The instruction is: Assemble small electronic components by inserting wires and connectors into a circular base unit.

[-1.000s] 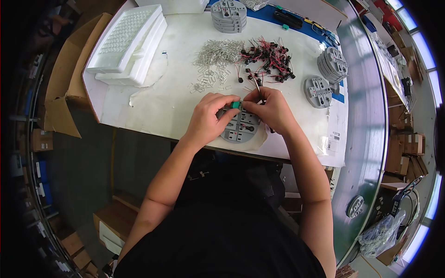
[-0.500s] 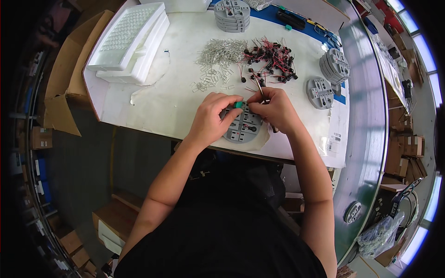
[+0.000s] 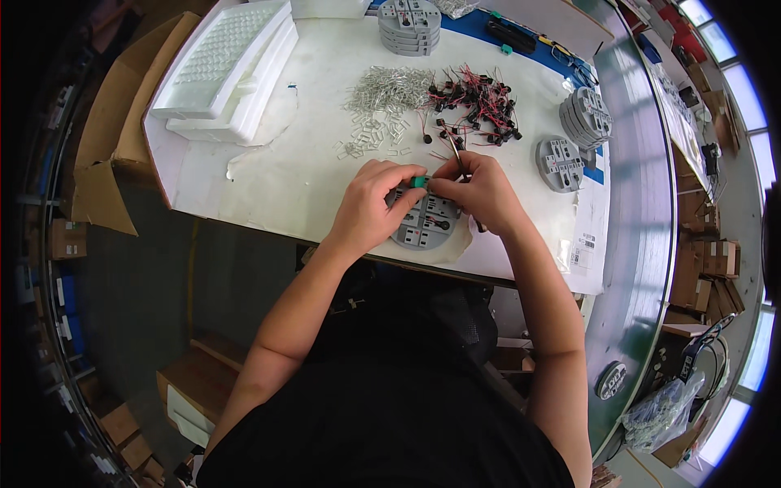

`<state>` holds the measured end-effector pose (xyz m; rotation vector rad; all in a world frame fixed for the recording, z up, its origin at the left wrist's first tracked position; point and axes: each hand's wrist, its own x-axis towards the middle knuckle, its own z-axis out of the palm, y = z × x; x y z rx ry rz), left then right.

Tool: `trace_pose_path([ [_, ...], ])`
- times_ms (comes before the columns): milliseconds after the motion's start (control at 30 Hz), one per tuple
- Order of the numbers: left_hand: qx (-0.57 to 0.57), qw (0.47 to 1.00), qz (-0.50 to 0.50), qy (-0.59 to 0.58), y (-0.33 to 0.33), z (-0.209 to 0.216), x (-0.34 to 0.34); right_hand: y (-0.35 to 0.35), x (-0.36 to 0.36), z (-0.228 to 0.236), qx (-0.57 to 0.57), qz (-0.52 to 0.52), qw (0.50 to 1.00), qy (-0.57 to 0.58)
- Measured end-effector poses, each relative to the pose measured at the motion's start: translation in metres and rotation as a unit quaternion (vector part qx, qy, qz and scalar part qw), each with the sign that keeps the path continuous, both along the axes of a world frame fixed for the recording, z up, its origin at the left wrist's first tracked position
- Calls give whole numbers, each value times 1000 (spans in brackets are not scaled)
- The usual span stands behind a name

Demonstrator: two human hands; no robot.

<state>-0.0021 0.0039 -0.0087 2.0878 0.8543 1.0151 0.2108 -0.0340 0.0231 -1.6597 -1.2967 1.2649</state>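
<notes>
A round grey plastic disc (image 3: 423, 232) with rectangular slots lies near the table's front edge, under both hands. My left hand (image 3: 368, 205) pinches a small green block (image 3: 419, 182) between thumb and fingers at the disc's far edge. Close beside it, my right hand (image 3: 486, 193) is closed, with its thumb and fingertips together over the disc. Held in that hand is a slim metal tool like tweezers (image 3: 456, 151), its narrow end pointing away from me. Whatever small part the right fingertips touch is hidden. A black round component with a red wire (image 3: 440, 224) sits on the disc.
Beyond my hands lie a pile of clear small tubes (image 3: 378, 102) and a heap of black parts with red wires (image 3: 480, 102). Grey discs are stacked at the back (image 3: 409, 28) and right (image 3: 586, 114). White foam trays (image 3: 220, 73) stand left, beside an open carton (image 3: 122, 122).
My right fingertips have shifted slightly left, nearer to the green block. My left hand keeps its pinch on the block. The disc stays in place.
</notes>
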Motion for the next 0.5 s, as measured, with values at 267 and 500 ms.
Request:
trace_pose_path([
  [267, -1, 1000, -1, 0, 1, 0, -2, -2, 5, 3, -34, -5, 996, 79],
  [500, 71, 997, -22, 31, 2, 24, 0, -21, 14, 12, 23, -123, 967, 222],
])
